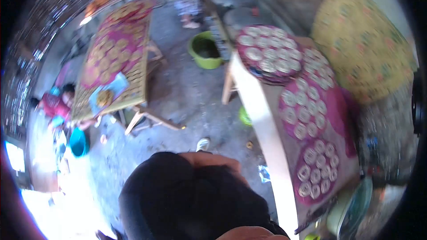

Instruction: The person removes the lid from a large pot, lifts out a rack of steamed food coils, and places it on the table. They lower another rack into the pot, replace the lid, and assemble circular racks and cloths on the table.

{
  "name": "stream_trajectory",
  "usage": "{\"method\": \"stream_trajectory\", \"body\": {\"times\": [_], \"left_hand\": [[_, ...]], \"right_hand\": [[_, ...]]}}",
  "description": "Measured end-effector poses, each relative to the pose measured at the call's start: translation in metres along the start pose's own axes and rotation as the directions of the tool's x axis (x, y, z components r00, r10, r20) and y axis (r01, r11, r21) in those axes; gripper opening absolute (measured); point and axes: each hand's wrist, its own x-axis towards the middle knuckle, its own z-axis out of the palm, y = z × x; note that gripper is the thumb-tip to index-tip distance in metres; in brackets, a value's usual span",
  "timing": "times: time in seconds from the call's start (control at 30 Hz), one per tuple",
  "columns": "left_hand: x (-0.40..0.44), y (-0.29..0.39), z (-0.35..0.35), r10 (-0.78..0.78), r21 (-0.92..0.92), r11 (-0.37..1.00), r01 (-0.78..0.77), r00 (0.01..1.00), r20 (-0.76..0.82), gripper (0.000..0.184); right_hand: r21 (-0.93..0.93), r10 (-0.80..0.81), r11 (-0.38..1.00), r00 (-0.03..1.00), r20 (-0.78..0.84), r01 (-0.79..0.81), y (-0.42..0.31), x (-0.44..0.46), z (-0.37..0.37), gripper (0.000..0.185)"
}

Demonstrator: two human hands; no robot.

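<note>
Neither of my hands shows. Bare skin [215, 159], perhaps part of a forearm, lies along the front of my dark top [191, 195], and more bare skin [251, 233] shows at the bottom edge. On the long table [262, 129] to my right lie round purple mats [303, 109] dotted with pale, flat, round pieces. A stack of such round trays [269, 51] stands at its far end. Another round mat [316, 171] with pale pieces is at the near end.
A second table [138, 84] at the left carries many tan discs and a blue sheet with a yellowish heap [104, 98]. A green tub [205, 50] and a teal bucket [79, 142] stand on the floor. People are at the far left and the back.
</note>
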Motion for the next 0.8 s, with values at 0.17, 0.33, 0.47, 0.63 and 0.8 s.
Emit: {"method": "stream_trajectory", "body": {"times": [0.17,0.33,0.47,0.63,0.8], "left_hand": [[-0.077,-0.030,-0.071,-0.246,-0.215,0.954,0.207,0.953,-0.175,0.026],[-0.144,-0.073,-0.112,-0.443,-0.352,0.878,0.325,0.830,-0.338,0.028],[-0.197,-0.070,-0.116,-0.549,-0.597,0.745,0.298,0.782,-0.296,0.027],[-0.198,-0.065,-0.113,-0.532,-0.524,0.759,0.387,0.832,-0.156,0.026],[-0.174,-0.085,-0.092,-0.410,-0.439,0.841,0.315,0.901,-0.140,0.026]], "right_hand": [[-0.069,-0.060,0.995,0.983,0.175,0.073,-0.012,0.088,0.010,0.025],[-0.136,-0.117,0.976,0.939,0.324,0.168,-0.025,0.170,0.008,0.025],[-0.183,-0.147,0.952,0.894,0.423,0.244,-0.035,0.226,0.003,0.025],[-0.223,-0.156,0.926,0.848,0.507,0.304,-0.038,0.268,0.005,0.025],[-0.239,-0.110,0.935,0.856,0.505,0.261,-0.033,0.277,0.011,0.025]]}}
